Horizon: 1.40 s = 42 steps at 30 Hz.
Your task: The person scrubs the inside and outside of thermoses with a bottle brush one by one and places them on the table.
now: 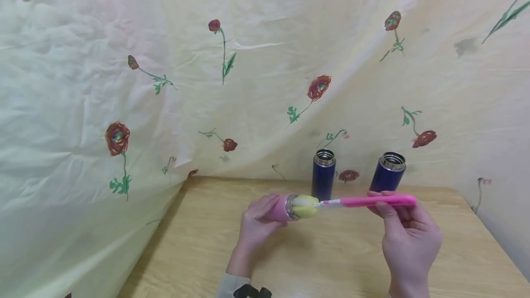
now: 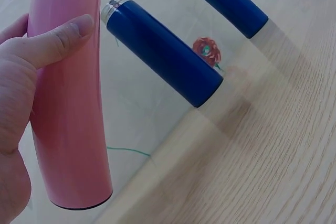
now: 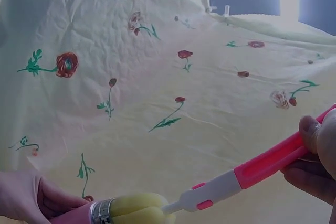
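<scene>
A pink flask [image 1: 278,209] is held sideways above the wooden table [image 1: 198,233], gripped by the left hand [image 1: 257,220], seemingly so its mouth meets the sponge brush [image 1: 345,202]; the right hand [image 1: 410,238] pinches the brush's pink handle [image 1: 359,202]. Two lidless blue flasks [image 1: 323,176] [image 1: 387,176] stand near the back edge.

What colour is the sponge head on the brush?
Pale yellow; the sponge head shows best in the right wrist view.

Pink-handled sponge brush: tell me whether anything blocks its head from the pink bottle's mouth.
Nothing visible does: the yellow sponge head meets the metal rim of the pink bottle; the navy bottles stand behind.
</scene>
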Each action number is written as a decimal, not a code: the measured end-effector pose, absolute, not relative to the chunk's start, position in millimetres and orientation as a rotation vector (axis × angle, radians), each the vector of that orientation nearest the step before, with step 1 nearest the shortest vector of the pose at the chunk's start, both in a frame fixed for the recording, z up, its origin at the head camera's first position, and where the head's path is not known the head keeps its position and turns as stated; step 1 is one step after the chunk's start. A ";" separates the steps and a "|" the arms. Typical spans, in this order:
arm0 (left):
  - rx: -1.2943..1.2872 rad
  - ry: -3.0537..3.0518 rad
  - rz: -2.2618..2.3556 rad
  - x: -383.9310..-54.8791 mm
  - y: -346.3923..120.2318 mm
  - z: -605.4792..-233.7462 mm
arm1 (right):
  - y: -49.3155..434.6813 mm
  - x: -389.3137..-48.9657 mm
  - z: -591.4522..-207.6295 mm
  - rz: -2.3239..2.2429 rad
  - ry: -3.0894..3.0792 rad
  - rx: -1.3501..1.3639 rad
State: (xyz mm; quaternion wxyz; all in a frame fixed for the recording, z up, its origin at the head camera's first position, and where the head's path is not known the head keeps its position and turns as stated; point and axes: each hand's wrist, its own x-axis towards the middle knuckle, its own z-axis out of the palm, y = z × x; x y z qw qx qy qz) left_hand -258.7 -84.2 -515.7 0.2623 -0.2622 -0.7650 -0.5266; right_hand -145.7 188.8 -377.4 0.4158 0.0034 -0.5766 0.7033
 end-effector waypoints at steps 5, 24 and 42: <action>-0.713 -2.088 -1.425 -258.2 -86.5 -514.6 | 191.5 -144.4 -377.0 1.748 -1.449 -0.019; -0.518 -2.039 -1.495 -265.9 -103.8 -523.1 | 221.0 -147.4 -372.8 1.920 -0.897 -0.125; -0.734 -2.084 -1.244 -263.3 -100.2 -521.1 | 208.4 -150.1 -377.9 2.070 -0.995 -0.010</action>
